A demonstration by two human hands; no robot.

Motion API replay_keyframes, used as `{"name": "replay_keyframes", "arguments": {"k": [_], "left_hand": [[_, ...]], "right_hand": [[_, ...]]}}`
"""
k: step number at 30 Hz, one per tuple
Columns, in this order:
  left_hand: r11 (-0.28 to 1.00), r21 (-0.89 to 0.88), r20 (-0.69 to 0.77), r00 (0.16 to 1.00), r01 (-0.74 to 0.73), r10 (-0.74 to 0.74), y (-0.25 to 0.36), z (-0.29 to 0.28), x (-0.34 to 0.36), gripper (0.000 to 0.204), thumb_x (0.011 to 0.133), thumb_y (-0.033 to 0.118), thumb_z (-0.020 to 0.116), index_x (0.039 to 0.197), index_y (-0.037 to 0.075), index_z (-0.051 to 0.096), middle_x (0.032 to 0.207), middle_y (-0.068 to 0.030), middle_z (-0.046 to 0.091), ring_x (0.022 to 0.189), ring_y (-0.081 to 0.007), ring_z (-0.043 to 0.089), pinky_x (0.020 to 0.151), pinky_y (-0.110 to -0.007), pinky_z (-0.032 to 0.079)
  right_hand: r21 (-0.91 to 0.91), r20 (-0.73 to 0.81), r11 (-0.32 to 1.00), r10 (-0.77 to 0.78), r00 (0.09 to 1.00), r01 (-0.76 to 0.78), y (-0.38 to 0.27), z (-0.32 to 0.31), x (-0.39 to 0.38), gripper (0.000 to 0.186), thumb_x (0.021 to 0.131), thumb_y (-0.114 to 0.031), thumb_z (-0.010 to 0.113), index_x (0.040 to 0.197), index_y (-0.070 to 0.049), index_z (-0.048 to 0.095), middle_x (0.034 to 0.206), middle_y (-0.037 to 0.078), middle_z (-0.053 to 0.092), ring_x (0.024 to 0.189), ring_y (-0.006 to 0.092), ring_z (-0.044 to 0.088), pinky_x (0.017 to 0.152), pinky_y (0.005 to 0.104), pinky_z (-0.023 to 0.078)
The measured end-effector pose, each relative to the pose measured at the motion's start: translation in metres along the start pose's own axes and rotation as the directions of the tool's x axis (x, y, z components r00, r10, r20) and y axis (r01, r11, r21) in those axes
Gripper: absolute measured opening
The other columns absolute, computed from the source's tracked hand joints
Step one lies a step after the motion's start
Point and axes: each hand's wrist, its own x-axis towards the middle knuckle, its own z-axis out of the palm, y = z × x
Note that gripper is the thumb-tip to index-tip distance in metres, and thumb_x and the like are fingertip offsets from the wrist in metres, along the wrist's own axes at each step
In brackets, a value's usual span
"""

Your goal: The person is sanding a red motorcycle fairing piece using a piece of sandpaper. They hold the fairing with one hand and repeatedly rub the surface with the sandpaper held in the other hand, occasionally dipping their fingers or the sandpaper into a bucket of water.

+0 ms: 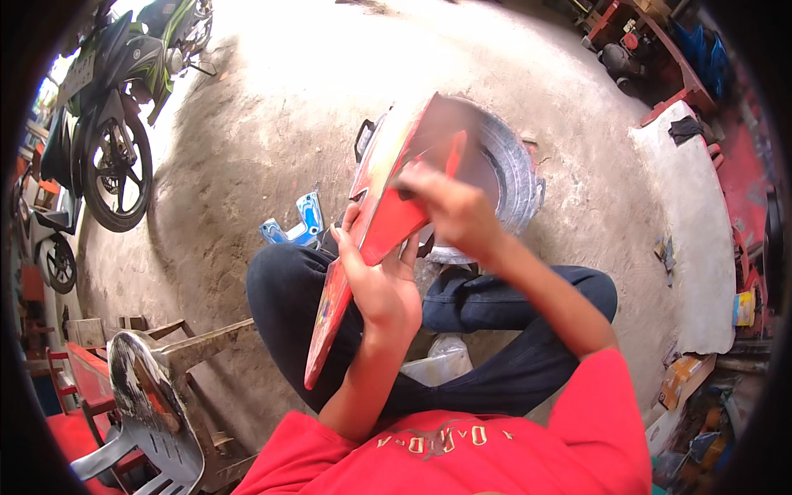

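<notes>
- Upper left of the frame: a parked green and black motorcycle [115, 107] on the concrete floor [272, 107].
- Lower left: a grey plastic chair [153, 412] beside a wooden bench [206, 338].
- Left of centre: a small blue plastic part [299, 223] lying on the floor.
- Centre: the left hand [379, 285] grasps a long red fairing panel [375, 223] from below, fingers wrapped round its edge; the panel stands tilted on edge over the person's crossed legs.
- Just right: the right hand [454, 210] presses on the panel's upper part (blurred, so whether it grips anything cannot be told).
- Behind it: a grey tyre [516, 177] on the floor.
- Right edge: a raised concrete slab [693, 223].
</notes>
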Motion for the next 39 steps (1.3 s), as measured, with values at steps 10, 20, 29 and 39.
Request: {"name": "replay_keyframes", "arguments": {"k": [10,20,29,39], "left_hand": [[1.0,0.002,-0.003,1.0,-0.016,0.016,-0.001,-0.007,0.003,0.045,0.113,0.049,0.033,0.144,0.017,0.042,0.148,-0.0093,0.054,0.134,-0.0249,0.056,0.107,-0.045,0.049],[0.999,-0.013,0.06,0.997,-0.045,0.046,0.0,-0.003,0.0,0.042,0.113,0.044,0.033,0.144,0.016,0.042,0.148,-0.0115,0.054,0.134,-0.0261,0.056,0.108,-0.045,0.05],[0.998,0.039,0.056,0.997,-0.054,0.052,-0.003,0.0,-0.002,0.044,0.113,0.046,0.035,0.145,0.017,0.041,0.149,-0.0109,0.053,0.135,-0.0264,0.055,0.107,-0.046,0.049],[0.999,0.007,0.012,0.999,-0.036,0.036,-0.002,-0.006,0.003,0.047,0.113,0.049,0.035,0.145,0.016,0.042,0.147,-0.0109,0.053,0.137,-0.0277,0.054,0.111,-0.048,0.047]], "right_hand": [[0.005,0.045,0.997,-0.073,0.996,0.073,-0.023,-0.002,0.009,0.031,0.094,-0.003,0.06,0.124,-0.006,0.068,0.122,0.017,0.071,0.109,0.0326,0.072,0.091,0.0408,0.06],[-0.041,0.014,0.994,-0.099,0.995,0.099,-0.039,-0.003,0.001,0.036,0.09,-0.002,0.065,0.126,-0.005,0.068,0.125,0.016,0.072,0.121,0.0328,0.068,0.101,0.0427,0.056],[0.046,0.011,0.999,-0.019,1.0,0.019,-0.018,-0.002,-0.003,0.041,0.09,0.002,0.062,0.13,-0.004,0.069,0.13,0.019,0.07,0.123,0.0345,0.067,0.106,0.0427,0.054],[0.016,0.064,1.0,0.007,0.998,-0.008,-0.027,-0.006,0.002,0.045,0.089,-0.003,0.059,0.134,-0.006,0.066,0.135,0.016,0.068,0.126,0.0341,0.066,0.108,0.0438,0.053]]}}
